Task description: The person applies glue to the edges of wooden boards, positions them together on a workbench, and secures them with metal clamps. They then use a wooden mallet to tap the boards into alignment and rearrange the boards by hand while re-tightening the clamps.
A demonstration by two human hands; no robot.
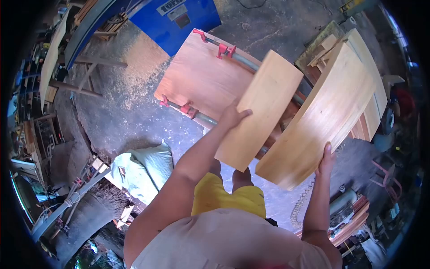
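Note:
My left hand grips the left edge of a narrow wooden board, its thumb lying on the top face. Around the right edge of a wider, longer wooden board, my right hand is closed, thumb on top. The two boards are tilted, with a gap between them at the near end. Below them lies a reddish wood panel, with a pipe clamp along its far side and another pipe clamp along its near side. The boards hide part of the panel and clamps.
A blue machine cabinet stands beyond the panel. Wood pieces are stacked at the right. White sacks lie on the floor at the left, and sawdust is scattered nearby. A coiled hose hangs near my right arm.

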